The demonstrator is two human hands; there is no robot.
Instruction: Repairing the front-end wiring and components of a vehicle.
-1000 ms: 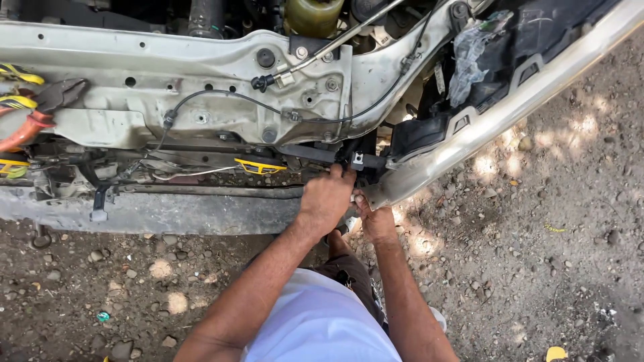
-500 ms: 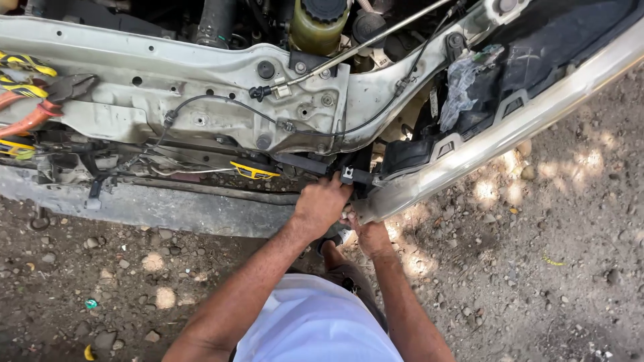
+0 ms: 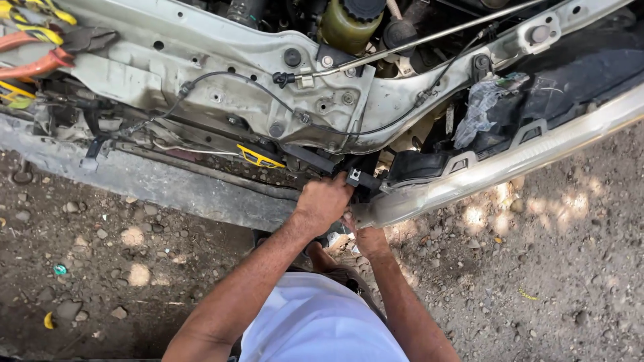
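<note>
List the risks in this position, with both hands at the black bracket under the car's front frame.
1. The left hand grips the small black bracket beside bare edges of the grey metal front frame; a slip might cut knuckles.
2. The right hand sits under the end of the loose silver bumper strip, which might sag onto it.
3. The thin black cable hangs loose nearby and might snag.

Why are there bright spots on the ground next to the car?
In the head view, sunlight falls in patches on the dirt ground beside the silver bumper; the left hand is brightly lit, the right hand sits partly in shadow below it; the picture is sharp, edges slightly curved.
</note>
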